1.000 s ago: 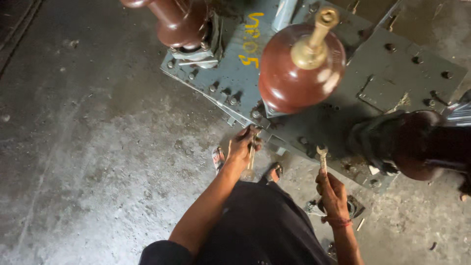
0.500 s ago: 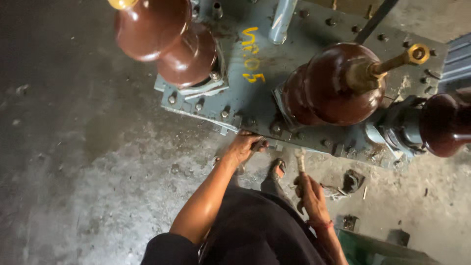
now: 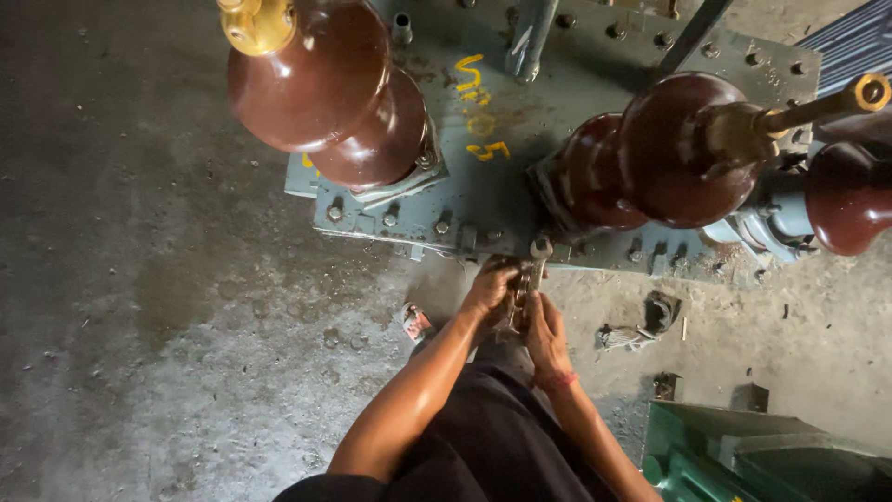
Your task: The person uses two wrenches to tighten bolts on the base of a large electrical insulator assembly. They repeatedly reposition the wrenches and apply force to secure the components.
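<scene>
Where hands (image 3: pixel 520 302) meet: wrench (image 3: pixel 536 265).

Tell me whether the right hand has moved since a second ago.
Yes. The right hand with its wrench has come in from the right to the grey cover's bolted edge, beside the left hand.

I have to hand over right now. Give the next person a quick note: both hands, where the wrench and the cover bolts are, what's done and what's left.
Left hand: at the edge of the grey transformer cover, on a rim bolt; grip unclear.
Right hand: closed on a wrench whose head sits at the same bolt.
Done: both hands and the tool are at the front rim, between two brown insulators.
Left: many rim bolts are in place; whether this one is loose cannot be told.
</scene>
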`<state>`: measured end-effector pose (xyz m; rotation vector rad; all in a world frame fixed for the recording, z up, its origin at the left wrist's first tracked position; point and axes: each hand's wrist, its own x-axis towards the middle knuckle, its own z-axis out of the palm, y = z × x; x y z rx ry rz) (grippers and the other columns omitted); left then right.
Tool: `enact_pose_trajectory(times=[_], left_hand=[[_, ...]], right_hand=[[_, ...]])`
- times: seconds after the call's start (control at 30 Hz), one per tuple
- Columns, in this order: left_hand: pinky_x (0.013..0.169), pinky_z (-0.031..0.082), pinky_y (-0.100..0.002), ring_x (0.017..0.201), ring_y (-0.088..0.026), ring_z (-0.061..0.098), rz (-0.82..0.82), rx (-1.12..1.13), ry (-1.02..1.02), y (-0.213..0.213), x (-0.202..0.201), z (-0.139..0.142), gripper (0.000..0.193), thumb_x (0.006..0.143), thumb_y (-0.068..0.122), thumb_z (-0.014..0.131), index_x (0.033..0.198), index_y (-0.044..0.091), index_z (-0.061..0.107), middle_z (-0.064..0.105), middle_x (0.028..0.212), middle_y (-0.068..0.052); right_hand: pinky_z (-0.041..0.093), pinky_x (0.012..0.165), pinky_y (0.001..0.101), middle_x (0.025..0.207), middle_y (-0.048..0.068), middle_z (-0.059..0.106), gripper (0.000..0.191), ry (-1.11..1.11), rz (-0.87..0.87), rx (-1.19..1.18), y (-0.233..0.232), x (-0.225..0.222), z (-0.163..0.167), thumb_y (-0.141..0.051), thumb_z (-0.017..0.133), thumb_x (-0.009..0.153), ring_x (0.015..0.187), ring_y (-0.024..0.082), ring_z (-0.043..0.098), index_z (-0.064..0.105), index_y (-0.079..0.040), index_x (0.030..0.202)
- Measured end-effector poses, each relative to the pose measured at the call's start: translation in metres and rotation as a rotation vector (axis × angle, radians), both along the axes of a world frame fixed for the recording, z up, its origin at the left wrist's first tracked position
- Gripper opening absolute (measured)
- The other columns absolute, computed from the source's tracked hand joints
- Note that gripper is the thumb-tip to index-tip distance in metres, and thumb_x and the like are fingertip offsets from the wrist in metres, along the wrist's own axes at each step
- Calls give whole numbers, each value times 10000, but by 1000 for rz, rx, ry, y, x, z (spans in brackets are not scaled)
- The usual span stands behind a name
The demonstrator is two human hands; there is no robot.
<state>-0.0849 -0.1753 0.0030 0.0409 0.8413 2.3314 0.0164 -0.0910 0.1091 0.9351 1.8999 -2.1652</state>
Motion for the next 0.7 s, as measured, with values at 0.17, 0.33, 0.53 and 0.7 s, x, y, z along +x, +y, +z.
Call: enact_pose_trajectory(times=[0.17, 0.33, 0.53, 0.7], left_hand=[[626, 481, -307, 742, -136, 584, -101, -13, -201, -8, 4, 8, 114, 1058, 148, 615, 1120, 91, 690, 620, 893, -21], [677, 520, -303, 778, -134, 624, 12, 9, -114, -2, 0, 19, 216, 986, 274, 660, 1075, 81, 693, 689, 940, -26], [646, 518, -308, 738, -142, 627, 0, -52, -160, -1, -4, 51, 385, 919, 394, 736, 1076, 43, 720, 728, 927, -84], [584, 469, -353, 694, -151, 559, 239, -282, -289, 20, -8, 72, 455, 707, 204, 944, 1055, 67, 686, 641, 891, -6]], right_hand=[[380, 531, 229, 761, -46, 574, 430, -88, -81, 78, -5, -18, -13, -445, 473, 1062, 647, 53, 488, 668, -64, 1100], [340, 479, 259, 729, -26, 498, 476, -95, -11, 18, 16, -2, -2, -475, 471, 1089, 597, 87, 419, 629, -26, 1099], [344, 477, 260, 738, -26, 570, 471, -147, 27, 103, 6, -5, -9, -476, 440, 1034, 579, 84, 448, 655, -83, 1182], [393, 560, 266, 776, -14, 576, 497, -4, 29, -52, 17, -4, -13, -497, 480, 1063, 651, 81, 489, 682, -47, 1126]])
